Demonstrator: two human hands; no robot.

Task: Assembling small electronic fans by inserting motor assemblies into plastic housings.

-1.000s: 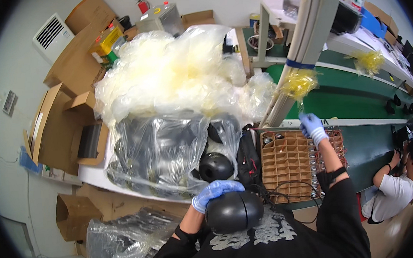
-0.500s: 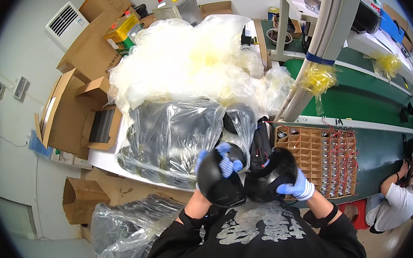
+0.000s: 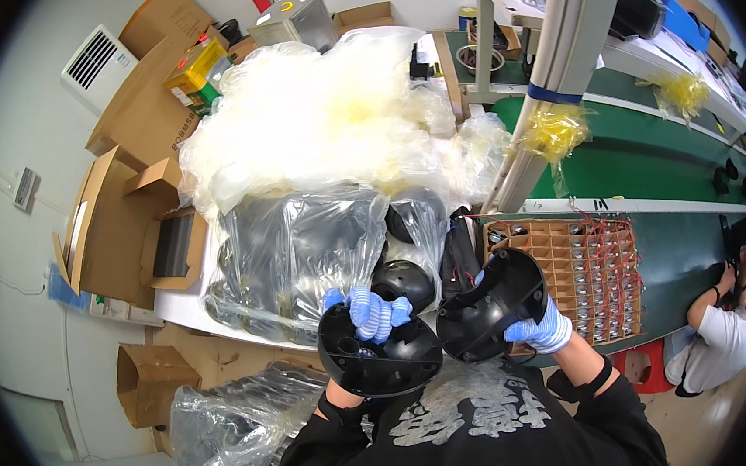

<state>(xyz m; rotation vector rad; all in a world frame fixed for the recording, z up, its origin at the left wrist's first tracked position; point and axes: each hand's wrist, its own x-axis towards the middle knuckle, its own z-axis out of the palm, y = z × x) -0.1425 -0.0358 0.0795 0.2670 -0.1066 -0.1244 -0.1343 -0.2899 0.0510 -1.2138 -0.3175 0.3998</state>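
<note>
My left hand (image 3: pixel 372 314), in a blue striped glove, grips a black rounded plastic shell (image 3: pixel 388 368) by its far rim. Part of that shell's hollow inside faces up. My right hand (image 3: pixel 540 330), gloved alike, holds a second black plastic shell (image 3: pixel 491 309) from its right side, thumb against the surface. The two shells nearly meet in front of my chest; whether they touch, I cannot tell. Just beyond them, a third black rounded piece (image 3: pixel 405 281) lies at the table's near edge. Clear plastic bags (image 3: pixel 304 251) cover more black parts behind my left hand.
A cardboard divider tray (image 3: pixel 561 284) with small wired metal parts lies at right. Crumpled translucent film (image 3: pixel 320 114) heaps across the far table. An upright post (image 3: pixel 554 78) stands right of it. Bagged dark parts (image 3: pixel 239 427) sit low left. A co-worker (image 3: pixel 717 320) sits far right.
Both shells have been turned: the left one has tipped so its hollow inside shows, while the right one presents more of its outer curve. My view has shifted slightly.
</note>
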